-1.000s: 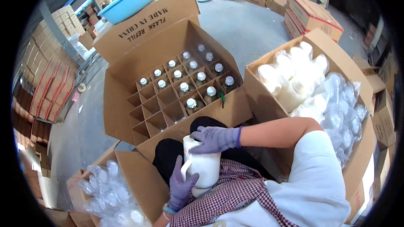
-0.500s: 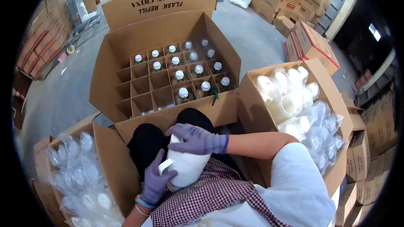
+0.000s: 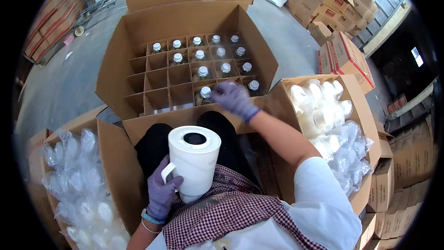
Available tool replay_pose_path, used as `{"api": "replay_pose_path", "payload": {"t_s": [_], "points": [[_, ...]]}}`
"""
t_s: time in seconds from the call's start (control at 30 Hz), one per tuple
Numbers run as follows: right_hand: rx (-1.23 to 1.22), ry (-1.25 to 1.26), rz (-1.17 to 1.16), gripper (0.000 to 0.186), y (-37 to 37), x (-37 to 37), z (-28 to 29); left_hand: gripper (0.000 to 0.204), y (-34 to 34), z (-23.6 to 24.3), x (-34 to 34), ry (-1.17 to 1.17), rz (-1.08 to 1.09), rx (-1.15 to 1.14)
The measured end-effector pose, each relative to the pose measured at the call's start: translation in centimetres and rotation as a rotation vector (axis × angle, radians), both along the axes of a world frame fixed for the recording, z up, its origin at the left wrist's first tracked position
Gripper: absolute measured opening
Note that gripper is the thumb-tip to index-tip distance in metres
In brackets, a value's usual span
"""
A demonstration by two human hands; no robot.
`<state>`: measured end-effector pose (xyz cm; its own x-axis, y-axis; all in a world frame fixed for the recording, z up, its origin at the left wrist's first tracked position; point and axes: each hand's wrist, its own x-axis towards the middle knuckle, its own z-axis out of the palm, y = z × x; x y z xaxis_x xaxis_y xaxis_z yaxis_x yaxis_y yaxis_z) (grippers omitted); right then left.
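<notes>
My left hand, in a purple glove, grips the handle of a white plastic jug body that stands upright on my lap with its dark round mouth facing up. My right hand, also gloved, reaches forward over the front row of the divided carton, fingers curled beside a silver flask refill with a white cap. Whether the fingers hold anything is blurred. Several more capped refills fill the carton's right-hand cells; the left cells are bare.
A carton of white jug shells, some in clear bags, stands at my right. Another carton of bagged clear parts lies at my left. Stacked boxes line the far right, more on the left over a grey concrete floor.
My right hand left the top of the white jug and reached forward to the divided carton's front row. The left hand still holds the jug by its handle, its mouth now uncovered.
</notes>
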<state>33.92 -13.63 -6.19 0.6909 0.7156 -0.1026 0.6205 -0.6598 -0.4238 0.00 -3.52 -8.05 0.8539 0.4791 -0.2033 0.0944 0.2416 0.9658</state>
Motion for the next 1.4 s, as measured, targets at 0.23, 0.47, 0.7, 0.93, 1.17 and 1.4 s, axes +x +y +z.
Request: {"api": "replay_pose_path", "payload": {"t_s": [0.23, 0.47, 0.7, 0.93, 1.17, 1.4], "points": [[-0.604, -0.189, -0.211, 0.037, -2.8, 13.1, -11.0, 0.068, 2.6, -0.3, -0.3, 0.112, -0.077, 0.025], [0.205, 0.363, -0.049, 0.045, -6.0, 7.5, 3.9, 0.049, 5.6, -4.9, -0.6, -0.085, -0.323, -0.028], [0.476, -0.298, 1.248, 0.023, -7.8, -10.9, 15.7, 0.058, 7.2, -5.7, 7.3, -0.069, -0.819, 0.017], [0.34, -0.599, 1.324, 0.01, -9.8, -12.7, 13.8, 0.063, 5.7, -4.7, 9.6, -0.096, -0.973, 0.092], [0.236, -0.635, 1.311, 0.009, -10.2, -13.6, 13.5, 0.066, 6.1, -4.3, 6.7, -0.021, -0.843, 0.004], [-0.058, -0.18, 0.529, 0.029, -11.1, -11.0, 7.5, 0.066, -2.9, -1.9, 1.2, -0.054, -0.227, 0.359]]}}
